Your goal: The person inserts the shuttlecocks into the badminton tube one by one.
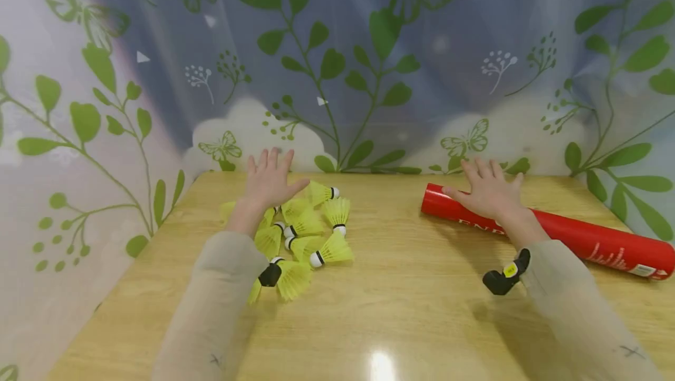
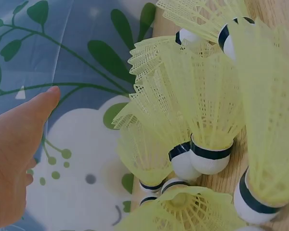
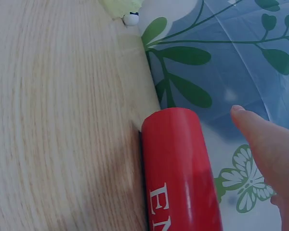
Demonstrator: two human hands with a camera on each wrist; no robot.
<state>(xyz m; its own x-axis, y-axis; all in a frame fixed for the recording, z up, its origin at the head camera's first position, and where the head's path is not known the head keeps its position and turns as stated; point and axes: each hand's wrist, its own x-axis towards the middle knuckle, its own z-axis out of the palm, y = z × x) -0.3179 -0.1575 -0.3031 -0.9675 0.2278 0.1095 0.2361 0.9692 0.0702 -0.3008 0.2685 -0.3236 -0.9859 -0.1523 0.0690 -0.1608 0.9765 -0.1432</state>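
My left hand (image 1: pixel 270 183) is held out with its fingers spread, above the back of a pile of yellow shuttlecocks (image 1: pixel 303 225) and holding nothing. In the left wrist view the shuttlecocks (image 2: pixel 202 96) have white caps with black bands and lie heaped together, while the thumb of the left hand (image 2: pixel 14 159) points off to their side. Over a long red tube (image 1: pixel 580 233) with white lettering, my right hand (image 1: pixel 490 190) stretches with fingers apart and grips nothing. The tube's near end (image 3: pixel 176 144) and the right thumb (image 3: pixel 262 139) show apart in the right wrist view.
Everything lies on a light wooden table (image 1: pixel 379 305). Behind and beside it hangs a curtain (image 1: pixel 337 76) printed with leaves and butterflies, meeting the table's back edge. Black straps with small devices (image 1: pixel 503 275) sit at the wrists.
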